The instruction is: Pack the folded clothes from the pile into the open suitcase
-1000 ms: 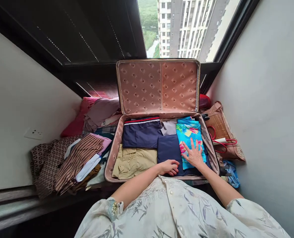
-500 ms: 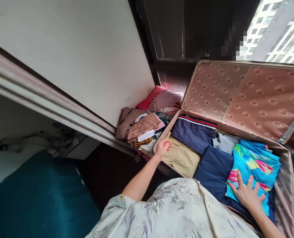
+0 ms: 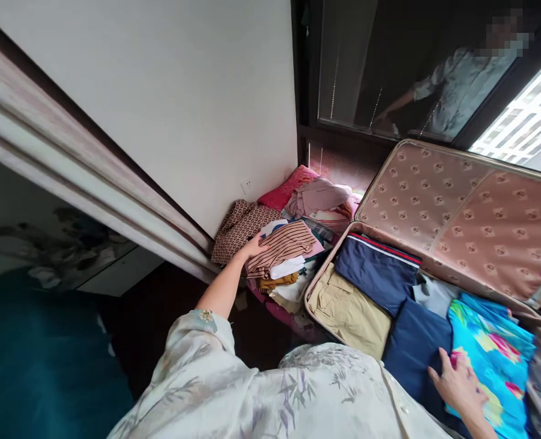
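Against a pale wall (image 3: 170, 110) with one socket (image 3: 247, 186), beside a dark-framed window pane (image 3: 362, 67), one suitcase (image 3: 494, 213) lies open, its single lid raised. At least five folded pieces can be told apart inside: one navy garment with a red-and-white stripe (image 3: 375, 274), one khaki garment (image 3: 350, 308), one plain navy piece (image 3: 419, 344), one grey piece (image 3: 435, 294) and one blue floral piece (image 3: 503, 341). Left of the case sits one heap of clothes (image 3: 291, 292), too layered to count, topped by one brown-and-black striped garment (image 3: 289, 244). One arm stretches forward and leftward, its left hand (image 3: 254, 247) palm-down at the striped garment's left edge; whether the fingers grip it, I cannot tell. At the lower right, the right hand (image 3: 460, 384) lies over the floral piece's left edge, fingers spread wide, holding nothing.
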Motion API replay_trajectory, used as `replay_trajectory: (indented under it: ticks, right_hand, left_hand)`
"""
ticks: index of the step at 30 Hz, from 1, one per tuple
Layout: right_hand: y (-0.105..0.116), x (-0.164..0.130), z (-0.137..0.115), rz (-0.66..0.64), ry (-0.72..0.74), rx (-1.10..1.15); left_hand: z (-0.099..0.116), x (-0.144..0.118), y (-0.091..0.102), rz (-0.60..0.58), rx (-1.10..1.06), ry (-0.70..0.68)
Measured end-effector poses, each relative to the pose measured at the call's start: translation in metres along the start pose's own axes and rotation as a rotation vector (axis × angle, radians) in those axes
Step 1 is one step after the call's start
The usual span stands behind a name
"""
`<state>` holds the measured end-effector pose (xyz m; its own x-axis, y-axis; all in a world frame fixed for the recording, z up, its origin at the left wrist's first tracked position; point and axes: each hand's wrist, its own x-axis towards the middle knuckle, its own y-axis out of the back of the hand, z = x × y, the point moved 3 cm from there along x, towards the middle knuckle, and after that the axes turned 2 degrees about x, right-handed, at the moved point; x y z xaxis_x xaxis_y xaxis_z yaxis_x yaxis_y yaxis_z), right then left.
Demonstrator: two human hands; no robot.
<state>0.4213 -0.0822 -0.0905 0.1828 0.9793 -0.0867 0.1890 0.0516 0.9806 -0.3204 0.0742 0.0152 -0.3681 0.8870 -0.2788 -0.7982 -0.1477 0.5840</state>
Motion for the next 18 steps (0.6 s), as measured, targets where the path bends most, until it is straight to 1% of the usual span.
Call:
replay_trajectory:
  ticks: [2,3,6,9,11,12,13,14,16,18]
  right_hand:
    - [0.009,-0.006,-0.022,0.052,-0.048,0.019]
    - [0.013,-0.008,-0.034,0.054,-0.06,0.009]
    - [0.027,-0.014,-0.071,-0.012,-0.044,-0.006]
    - [0.04,-0.013,-0.112,-0.048,0.004,0.102]
    - [0.049,-0.01,-0.146,-0.057,0.069,0.276]
    - [0.053,-0.007,-0.165,-0.086,0.095,0.389]
    - [0.057,-0.005,-0.186,-0.142,0.115,0.516]
    - [0.061,-0.004,-0.208,-0.226,0.121,0.649]
    - [0.068,-0.005,-0.256,-0.453,0.097,0.92]
    - [0.075,-0.012,-0.302,-0.705,0.042,1.183]
  left_hand:
    - [-0.005,0.014,0.005,-0.086,0.012,0.007]
    - [-0.006,0.019,0.008,-0.129,0.024,0.014]
    - [-0.004,0.022,0.014,-0.257,0.06,0.039]
    - [0.01,0.013,0.019,-0.406,-0.008,0.054]
    - [0.026,0.002,0.019,-0.514,-0.156,0.052]
    - [0.036,-0.006,0.02,-0.557,-0.252,0.045]
    - [0.046,-0.013,0.019,-0.583,-0.351,0.033]
    - [0.056,-0.021,0.019,-0.599,-0.445,0.018]
    - [0.076,-0.038,0.014,-0.619,-0.593,-0.01]
    - [0.094,-0.058,0.005,-0.618,-0.694,-0.04]
